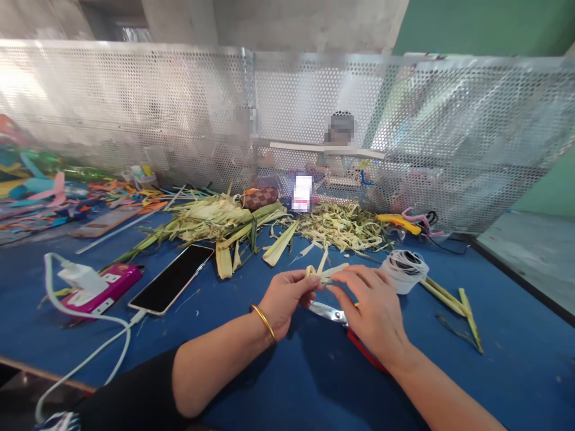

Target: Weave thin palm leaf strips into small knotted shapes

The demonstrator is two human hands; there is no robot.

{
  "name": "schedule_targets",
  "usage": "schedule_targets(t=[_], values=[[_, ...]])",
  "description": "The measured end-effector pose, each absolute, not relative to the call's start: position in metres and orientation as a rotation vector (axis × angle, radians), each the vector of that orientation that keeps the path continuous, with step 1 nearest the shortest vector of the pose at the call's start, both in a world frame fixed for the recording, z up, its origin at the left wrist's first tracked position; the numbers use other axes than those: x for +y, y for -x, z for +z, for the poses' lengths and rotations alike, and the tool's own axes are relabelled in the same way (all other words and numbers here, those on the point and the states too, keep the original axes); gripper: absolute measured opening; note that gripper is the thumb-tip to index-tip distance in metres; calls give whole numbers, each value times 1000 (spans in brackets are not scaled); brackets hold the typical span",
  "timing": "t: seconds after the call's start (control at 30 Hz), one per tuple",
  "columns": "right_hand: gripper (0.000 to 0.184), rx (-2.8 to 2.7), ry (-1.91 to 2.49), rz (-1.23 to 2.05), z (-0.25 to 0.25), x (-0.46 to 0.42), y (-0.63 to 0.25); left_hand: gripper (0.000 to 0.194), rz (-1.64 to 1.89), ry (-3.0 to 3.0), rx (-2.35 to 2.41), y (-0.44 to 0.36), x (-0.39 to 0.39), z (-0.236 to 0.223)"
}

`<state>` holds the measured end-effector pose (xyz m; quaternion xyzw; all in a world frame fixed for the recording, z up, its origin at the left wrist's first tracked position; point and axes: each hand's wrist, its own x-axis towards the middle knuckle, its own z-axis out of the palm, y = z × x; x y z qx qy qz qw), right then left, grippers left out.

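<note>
- A blue table (314, 383) with a smooth, matt top fills the lower view, small scraps scattered over it.
- Above its near middle, the left hand (285, 299), a gold bangle at its wrist, pinches a looped strip of pale yellow-green plant leaf (322, 267) between thumb and fingers.
- The right hand (372, 305) meets it there, thumb and fingertips drawn close together on the same strip.
- Beneath the right hand lie metal scissors with red handles (331, 312); just beyond is a round white coil of thin band (404, 270).
- Farther back on the table are a heap of long green-yellow leaves (202, 216) and, right of it, a mound of curled pale shavings (345, 227).
- On the left, a black-screened phone (175, 278) lies near a magenta power strip (108, 288) with a white plug; brightly coloured scraps (49, 191) crowd the far left.
- A perforated silvery metal screen (157, 114) stands along the back edge, a blurred person (340, 131) behind it.
- Beyond rise a grey concrete wall (291, 27) and a green wall (485, 30).
</note>
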<state>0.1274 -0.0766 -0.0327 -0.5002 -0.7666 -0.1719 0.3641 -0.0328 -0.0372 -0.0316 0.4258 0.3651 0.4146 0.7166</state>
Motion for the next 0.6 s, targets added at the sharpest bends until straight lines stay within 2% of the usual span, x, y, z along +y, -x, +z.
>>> schedule_targets(t=[0.2,0.4,0.6], values=[[17,-2030,1290,-440,-36,-77,-121,24,845,-886,760,33,-39,-34],[18,-2133,1258,-443,-39,-83,-110,33,935,-1007,834,28,-38,-42],[15,-1963,1318,-36,-43,-83,-108,35,985,-999,904,27,-38,-42]])
